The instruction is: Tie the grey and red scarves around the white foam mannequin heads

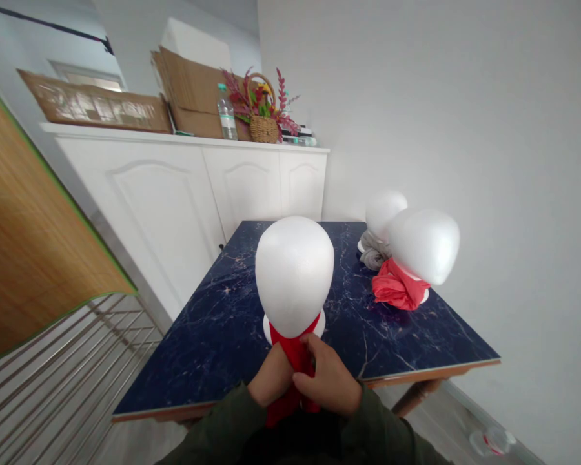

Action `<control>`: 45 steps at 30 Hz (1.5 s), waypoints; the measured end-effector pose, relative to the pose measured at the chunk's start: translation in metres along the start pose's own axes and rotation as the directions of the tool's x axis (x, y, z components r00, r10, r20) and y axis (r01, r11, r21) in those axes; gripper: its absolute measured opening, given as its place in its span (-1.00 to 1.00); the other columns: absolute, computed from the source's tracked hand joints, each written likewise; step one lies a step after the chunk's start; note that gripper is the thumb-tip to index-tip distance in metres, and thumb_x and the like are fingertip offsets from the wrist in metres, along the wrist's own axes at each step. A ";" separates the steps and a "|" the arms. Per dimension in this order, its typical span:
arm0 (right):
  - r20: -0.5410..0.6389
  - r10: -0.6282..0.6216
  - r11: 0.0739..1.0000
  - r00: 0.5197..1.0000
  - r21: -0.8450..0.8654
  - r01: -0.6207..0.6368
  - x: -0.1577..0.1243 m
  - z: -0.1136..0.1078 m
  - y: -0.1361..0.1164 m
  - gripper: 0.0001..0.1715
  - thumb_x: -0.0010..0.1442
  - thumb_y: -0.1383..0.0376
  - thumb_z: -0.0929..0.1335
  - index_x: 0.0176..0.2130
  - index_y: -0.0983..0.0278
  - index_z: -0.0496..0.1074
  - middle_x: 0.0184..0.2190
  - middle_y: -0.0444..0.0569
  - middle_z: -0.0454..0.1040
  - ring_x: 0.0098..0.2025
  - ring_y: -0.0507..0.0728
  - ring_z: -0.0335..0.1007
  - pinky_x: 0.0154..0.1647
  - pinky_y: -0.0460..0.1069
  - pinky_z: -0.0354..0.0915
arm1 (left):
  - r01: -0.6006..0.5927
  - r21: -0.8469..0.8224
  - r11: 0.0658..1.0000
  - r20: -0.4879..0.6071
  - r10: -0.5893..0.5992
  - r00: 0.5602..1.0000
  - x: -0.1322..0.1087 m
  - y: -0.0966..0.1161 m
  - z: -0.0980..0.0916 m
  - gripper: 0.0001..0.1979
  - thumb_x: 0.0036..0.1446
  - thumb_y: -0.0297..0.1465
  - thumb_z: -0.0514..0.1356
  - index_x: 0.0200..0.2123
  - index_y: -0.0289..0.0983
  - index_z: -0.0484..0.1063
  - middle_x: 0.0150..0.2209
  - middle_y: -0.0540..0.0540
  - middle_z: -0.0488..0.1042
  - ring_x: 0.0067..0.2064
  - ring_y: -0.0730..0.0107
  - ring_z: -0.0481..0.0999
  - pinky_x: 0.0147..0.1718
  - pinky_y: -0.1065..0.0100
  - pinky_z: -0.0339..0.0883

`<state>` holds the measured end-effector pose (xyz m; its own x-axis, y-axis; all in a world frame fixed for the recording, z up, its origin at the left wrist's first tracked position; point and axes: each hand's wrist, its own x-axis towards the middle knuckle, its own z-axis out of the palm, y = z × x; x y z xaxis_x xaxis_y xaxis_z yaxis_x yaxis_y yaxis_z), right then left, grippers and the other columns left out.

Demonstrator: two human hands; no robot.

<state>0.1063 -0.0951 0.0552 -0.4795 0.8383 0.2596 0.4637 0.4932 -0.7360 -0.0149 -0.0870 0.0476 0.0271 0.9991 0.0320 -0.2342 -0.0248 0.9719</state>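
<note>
A white foam mannequin head (294,274) stands at the near edge of the dark blue marble table (223,336). A red scarf (295,361) is wrapped round its neck and hangs down over the table edge. My left hand (270,381) and my right hand (330,381) are both closed on the scarf just below the neck, the right one in front of the left.
Two more foam heads stand on the table's right side, one (423,244) with a red cloth (396,289), one (383,210) with a grey cloth (372,252). White cabinets (198,187) carry cardboard, a bottle (226,113) and a flower basket (264,106). A metal rack (68,374) is at left.
</note>
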 end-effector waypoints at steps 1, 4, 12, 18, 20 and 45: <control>-0.032 0.035 0.999 0.999 -0.013 -0.035 0.003 0.000 0.001 -0.70 -0.12 0.32 0.32 -0.28 0.31 0.31 -0.34 -0.03 0.38 -0.31 0.10 0.28 -0.28 -0.02 0.21 | -0.056 0.056 0.997 0.002 0.056 0.998 -0.001 -0.001 0.002 -0.65 -0.29 -0.67 0.17 -0.39 -0.20 0.50 -0.28 -0.11 0.50 0.01 0.14 0.32 0.01 0.26 0.16; -0.170 0.065 0.990 0.983 -0.109 -0.084 0.013 -0.004 0.012 -0.89 -0.07 0.36 0.29 -0.56 0.29 0.21 -0.55 -0.13 0.27 -0.46 0.03 0.18 -0.43 -0.07 0.09 | -0.108 0.145 0.983 0.016 0.107 0.994 -0.002 -0.001 -0.003 -0.69 -0.26 -0.62 0.20 -0.38 -0.23 0.51 -0.31 -0.10 0.50 -0.09 0.14 0.39 0.00 0.24 0.17; -0.144 0.104 0.994 0.984 0.048 -0.098 0.019 -0.034 0.031 -0.92 -0.05 0.45 0.22 -0.50 0.29 0.23 -0.56 -0.16 0.31 -0.50 -0.01 0.21 -0.47 -0.11 0.09 | -0.016 -0.162 0.987 -0.188 -0.015 0.982 -0.006 0.016 -0.029 -0.69 -0.22 -0.48 0.29 -0.28 -0.34 0.45 -0.44 -0.06 0.49 -0.41 0.38 0.42 -0.36 0.36 0.30; -0.108 -0.017 0.997 0.994 -0.073 0.010 0.015 0.002 -0.004 -0.68 -0.16 0.20 0.42 -0.39 0.31 0.32 -0.41 -0.06 0.37 -0.34 0.09 0.26 -0.32 -0.04 0.15 | -0.054 -0.176 0.983 -0.130 0.031 0.991 0.000 0.007 -0.001 -0.75 -0.22 -0.49 0.27 -0.34 -0.34 0.47 -0.43 -0.10 0.50 -0.31 0.27 0.46 -0.30 0.32 0.31; -0.104 -0.006 0.992 0.995 -0.124 -0.007 0.018 0.010 -0.001 -0.79 -0.10 0.25 0.38 -0.44 0.31 0.32 -0.46 -0.06 0.37 -0.38 0.08 0.26 -0.36 -0.05 0.13 | -0.035 -0.217 0.975 -0.131 0.007 0.991 0.003 0.001 0.003 -0.74 -0.22 -0.49 0.26 -0.33 -0.34 0.47 -0.40 -0.12 0.51 -0.30 0.26 0.46 -0.30 0.31 0.32; -0.064 0.070 0.963 0.995 -0.258 -0.084 0.079 -0.019 0.077 -0.66 0.00 0.45 0.19 -0.22 0.29 0.39 -0.23 -0.01 0.45 -0.15 0.10 0.29 -0.11 -0.07 0.11 | -0.015 0.684 0.729 -0.101 0.115 0.988 0.013 0.020 -0.097 -0.64 -0.21 -0.41 0.16 -0.24 -0.34 0.28 -0.25 -0.14 0.43 -0.20 0.17 0.42 -0.16 0.17 0.27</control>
<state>0.1181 0.0138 0.0306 -0.3969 0.8839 0.2472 0.6788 0.4640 -0.5691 -0.1135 -0.0716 0.0451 -0.0988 0.9878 0.1202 0.4937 -0.0563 0.8678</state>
